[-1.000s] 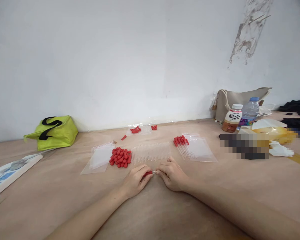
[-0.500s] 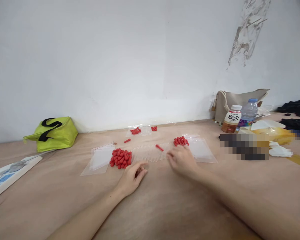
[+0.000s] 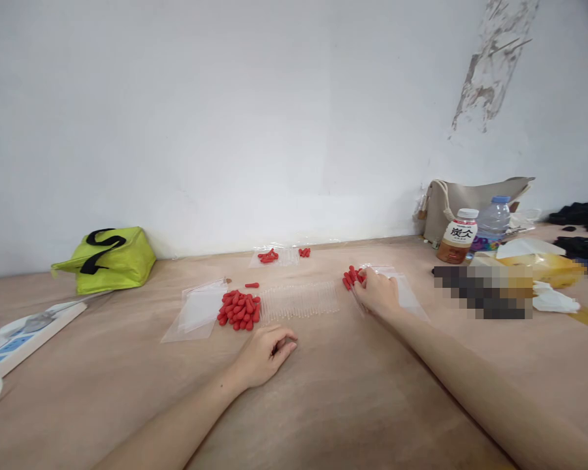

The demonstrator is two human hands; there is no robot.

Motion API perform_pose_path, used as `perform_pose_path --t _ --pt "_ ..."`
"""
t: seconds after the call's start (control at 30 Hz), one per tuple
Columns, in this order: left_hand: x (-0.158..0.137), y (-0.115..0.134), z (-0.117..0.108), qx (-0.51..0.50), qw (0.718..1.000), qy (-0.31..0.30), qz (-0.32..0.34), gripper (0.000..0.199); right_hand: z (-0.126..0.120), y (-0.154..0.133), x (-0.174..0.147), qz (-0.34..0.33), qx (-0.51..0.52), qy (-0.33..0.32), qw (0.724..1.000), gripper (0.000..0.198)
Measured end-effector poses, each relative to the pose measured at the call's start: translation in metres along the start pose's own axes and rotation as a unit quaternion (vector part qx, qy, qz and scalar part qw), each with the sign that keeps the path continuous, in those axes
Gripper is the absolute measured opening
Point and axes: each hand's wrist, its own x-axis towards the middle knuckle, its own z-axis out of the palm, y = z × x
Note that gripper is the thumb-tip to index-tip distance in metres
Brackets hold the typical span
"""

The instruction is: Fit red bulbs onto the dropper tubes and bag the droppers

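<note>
My right hand (image 3: 378,291) reaches onto the small group of red rubber bulbs (image 3: 349,279) on the right, its fingers pinched at a bulb along the edge; the fingertips are partly hidden. Beneath that wrist lies a clear zip bag (image 3: 411,301). My left hand (image 3: 267,352) rests on the table with thumb and curled fingers apart, holding nothing I can see. Just beyond it is a larger pile of red rubber bulbs (image 3: 238,309). Thin clear tubes (image 3: 301,300) lie side by side in a row between both groups. One single red bulb (image 3: 251,285) lies behind the pile.
Clear zip bags (image 3: 193,312) lie left of the pile. Near the wall are more red bulbs (image 3: 268,256) and clear tubes (image 3: 288,256). A green bag (image 3: 122,261) and a power strip (image 3: 34,346) are at left; a brown drink bottle (image 3: 458,238) and a beige bag (image 3: 438,202) at right.
My right hand has moved right, onto the right-hand bulbs. The red bulb seen over the clear tubes is no longer there. My left hand has barely moved. The view has shifted slightly.
</note>
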Motion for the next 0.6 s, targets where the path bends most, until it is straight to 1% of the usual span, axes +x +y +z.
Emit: perform_pose_path --t 0.1,0.4,0.5,0.6 --pt "0.0004 0.0008 -0.0001 0.0 1.0 0.002 0.0 0.016 0.0021 -0.0004 -0.0001 -0.003 -0.015 0.003 1.0 0.024" --pt "0.001 0.0021 -0.0016 0.003 1.0 -0.005 -0.01 0.016 0.0062 0.0 0.001 0.004 -0.004 -0.018 1.0 0.027" --pt "0.0017 0.0013 -0.0015 0.001 1.0 -0.003 -0.006 0.016 0.0039 -0.0003 -0.0009 0.006 0.002 -0.027 1.0 0.028" --pt "0.0011 0.0032 0.0005 -0.003 1.0 0.0 -0.006 0.017 -0.0005 -0.0067 -0.0041 -0.006 0.002 -0.015 1.0 0.025"
